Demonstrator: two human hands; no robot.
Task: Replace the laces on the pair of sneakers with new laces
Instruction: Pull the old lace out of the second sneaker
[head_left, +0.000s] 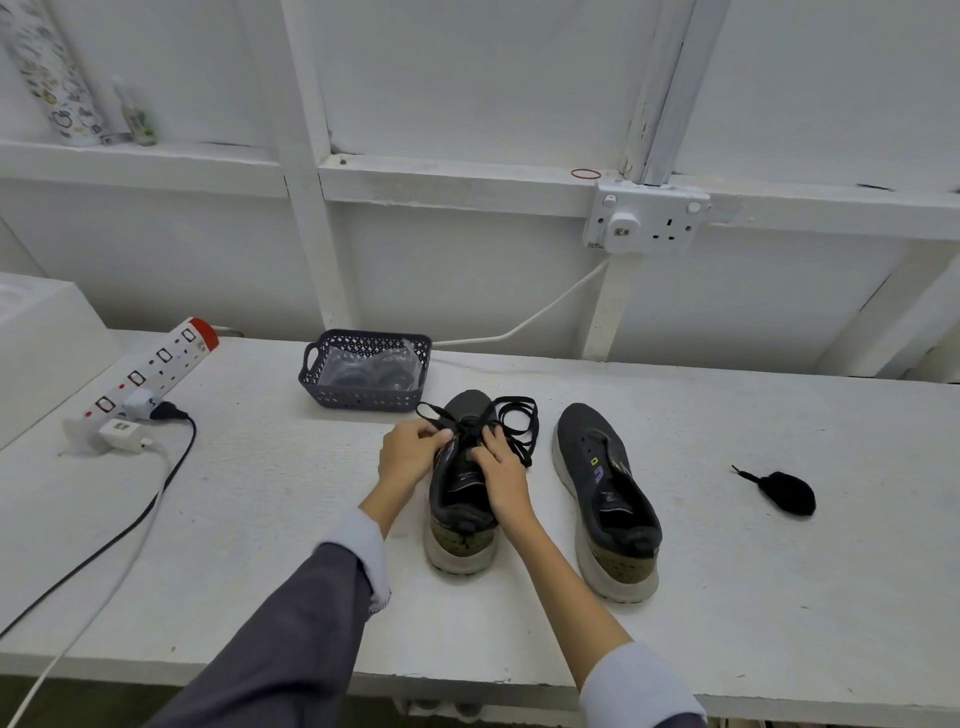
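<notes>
Two dark grey sneakers stand on the white table, toes away from me. The left sneaker (460, 499) has a black lace (514, 421) threaded at its front, with loose loops trailing to the right. My left hand (408, 454) pinches the lace at the shoe's left eyelets. My right hand (501, 470) grips the lace at the right eyelets, over the tongue. The right sneaker (605, 493) stands alone with no lace in it. A bundled black lace (784, 491) lies further right on the table.
A dark perforated basket (366, 369) with plastic-wrapped laces sits behind the shoes. A power strip (148, 376) with plugged chargers and trailing cables (130, 519) lies at the left. A wall socket (647, 221) is mounted on the white wall frame behind.
</notes>
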